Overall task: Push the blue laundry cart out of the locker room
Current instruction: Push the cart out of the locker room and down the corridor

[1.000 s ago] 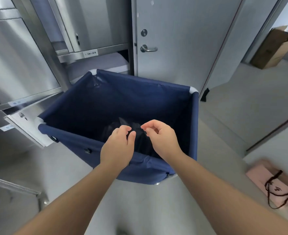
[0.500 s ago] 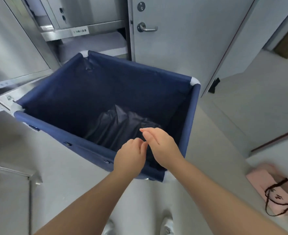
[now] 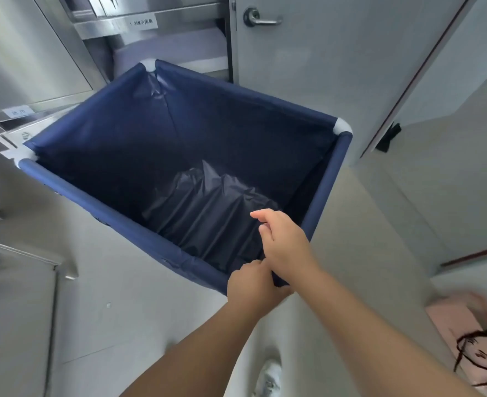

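Both hands, the left hand [image 3: 250, 285] gripping and the right hand [image 3: 286, 247] loosely curled, hide the near corner of the blue laundry cart [image 3: 179, 144] at centre frame, a blurred pink bag [image 3: 465, 333] cut off lower right.

The blue laundry cart [image 3: 185, 156] stands on the pale floor [image 3: 116, 296], with a crumpled dark bag [image 3: 207, 207] lying at its bottom. Both hands meet at the cart's near corner: the left hand [image 3: 250, 285] grips the rim, and the right hand [image 3: 286, 245] lies over it, fingers loosely curled. A grey door [image 3: 322, 53] stands behind the cart, a pink bag [image 3: 471, 339] at the lower right.
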Demonstrator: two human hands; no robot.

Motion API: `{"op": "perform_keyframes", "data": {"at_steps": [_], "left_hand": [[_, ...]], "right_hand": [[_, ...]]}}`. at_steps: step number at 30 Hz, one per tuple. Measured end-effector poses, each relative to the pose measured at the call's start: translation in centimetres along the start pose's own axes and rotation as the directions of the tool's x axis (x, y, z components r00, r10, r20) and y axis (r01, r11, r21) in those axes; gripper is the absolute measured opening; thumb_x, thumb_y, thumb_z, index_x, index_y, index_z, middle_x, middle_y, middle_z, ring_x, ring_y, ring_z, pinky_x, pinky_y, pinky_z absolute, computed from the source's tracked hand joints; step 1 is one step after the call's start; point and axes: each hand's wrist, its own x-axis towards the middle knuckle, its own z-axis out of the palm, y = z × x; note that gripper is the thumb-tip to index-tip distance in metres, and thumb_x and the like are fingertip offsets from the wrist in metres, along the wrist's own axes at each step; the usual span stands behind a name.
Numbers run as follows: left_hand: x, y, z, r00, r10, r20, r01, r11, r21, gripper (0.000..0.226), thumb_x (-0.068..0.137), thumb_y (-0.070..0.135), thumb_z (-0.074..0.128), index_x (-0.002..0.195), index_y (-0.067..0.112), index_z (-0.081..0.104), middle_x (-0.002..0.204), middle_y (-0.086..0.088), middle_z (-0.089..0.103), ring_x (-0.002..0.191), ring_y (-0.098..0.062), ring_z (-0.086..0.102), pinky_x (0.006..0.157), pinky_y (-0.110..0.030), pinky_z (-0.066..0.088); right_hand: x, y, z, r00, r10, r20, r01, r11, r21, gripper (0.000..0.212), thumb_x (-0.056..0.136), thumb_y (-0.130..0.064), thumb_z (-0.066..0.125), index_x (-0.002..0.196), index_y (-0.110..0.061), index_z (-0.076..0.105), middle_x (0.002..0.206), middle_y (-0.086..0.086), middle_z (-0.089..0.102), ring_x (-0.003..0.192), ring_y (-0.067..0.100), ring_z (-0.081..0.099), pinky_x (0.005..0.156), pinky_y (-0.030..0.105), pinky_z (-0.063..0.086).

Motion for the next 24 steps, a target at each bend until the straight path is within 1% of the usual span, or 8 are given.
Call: {"op": "perform_keyframes", "data": {"at_steps": [3,5,8,11,14,18,21,24], "left_hand": [[0.1,-1.0,1.6,0.999,-0.039,-0.03,0.037,0.998,-0.055,0.031,0.061,0.064,0.033,0.061,0.033,0.038,0.059,0.01,0.049,0.054,-0.01,0.048,0.051,-0.031,0.029],[0.2,-1.1,2.4,0.997,-0.032,-0.067,0.027,0.998,-0.062,0.029,0.066,0.06,0.041,0.057,0.033,0.035,0.055,0.01,0.048,0.048,-0.008,0.046,0.048,-0.03,0.027],[0.2,-0.9,3.0,0.995,-0.035,-0.098,0.031,0.999,-0.043,0.031,0.072,0.053,0.046,0.056,0.03,0.033,0.05,0.008,0.046,0.045,-0.009,0.043,0.047,-0.031,0.024],[0.1,-0.8,3.2,0.994,-0.027,-0.106,0.023,0.999,-0.04,0.028,0.071,0.049,0.041,0.055,0.03,0.03,0.044,0.008,0.04,0.041,-0.009,0.038,0.047,-0.032,0.02],[0.1,-1.0,2.7,0.998,-0.007,-0.061,0.005,1.0,-0.028,0.02,0.069,0.048,0.036,0.061,0.031,0.031,0.047,0.009,0.043,0.042,-0.007,0.039,0.047,-0.031,0.021],[0.4,-2.1,1.9,1.0,0.016,-0.014,-0.016,0.999,0.027,0.02,0.071,0.049,0.043,0.078,0.03,0.044,0.057,0.009,0.054,0.049,-0.009,0.051,0.046,-0.031,0.027],[0.6,-3.1,1.2,1.0,0.022,-0.016,-0.02,0.997,0.073,0.023,0.071,0.049,0.044,0.083,0.029,0.046,0.059,0.008,0.057,0.05,-0.011,0.053,0.046,-0.03,0.032],[0.7,-4.5,0.3,0.999,0.011,-0.032,-0.008,0.996,0.092,0.025,0.071,0.049,0.045,0.084,0.028,0.047,0.06,0.007,0.058,0.052,-0.012,0.055,0.047,-0.029,0.036]], "right_hand": [[0.4,0.7,0.5,1.0,-0.016,0.02,0.016,1.0,-0.005,0.035,0.103,-0.022,0.037,0.131,-0.034,0.055,0.122,-0.012,0.058,0.097,0.004,0.053,0.078,0.026,0.044],[0.6,1.3,1.0,0.999,-0.016,0.028,0.016,1.0,-0.018,0.035,0.103,-0.023,0.036,0.131,-0.034,0.055,0.124,-0.012,0.058,0.097,0.004,0.052,0.078,0.024,0.041],[1.0,2.2,1.5,0.999,0.007,0.047,-0.004,0.998,-0.055,0.036,0.104,-0.023,0.034,0.132,-0.035,0.053,0.122,-0.009,0.059,0.098,0.01,0.056,0.079,0.031,0.048],[1.1,3.4,1.9,0.996,0.051,0.073,-0.043,0.993,-0.106,0.037,0.105,-0.021,0.033,0.133,-0.034,0.053,0.121,-0.006,0.059,0.099,0.016,0.06,0.083,0.038,0.053],[0.9,4.8,2.0,0.989,0.11,0.1,-0.09,0.979,-0.183,0.038,0.104,-0.021,0.033,0.133,-0.033,0.054,0.118,-0.002,0.061,0.098,0.022,0.06,0.083,0.043,0.054],[0.0,6.3,1.9,0.982,0.117,0.146,-0.068,0.95,-0.305,0.038,0.099,-0.015,0.039,0.128,-0.027,0.06,0.113,0.002,0.066,0.103,0.028,0.06,0.086,0.048,0.052],[-0.1,6.1,2.3,0.971,0.119,0.206,-0.055,0.956,-0.29,0.043,0.092,-0.007,0.043,0.128,-0.024,0.061,0.119,0.003,0.065,0.107,0.027,0.058,0.09,0.047,0.051],[0.1,5.5,3.2,0.964,0.076,0.254,0.003,0.955,-0.296,0.041,0.085,-0.005,0.051,0.119,-0.023,0.065,0.112,0.003,0.064,0.099,0.024,0.058,0.086,0.045,0.053]]}}
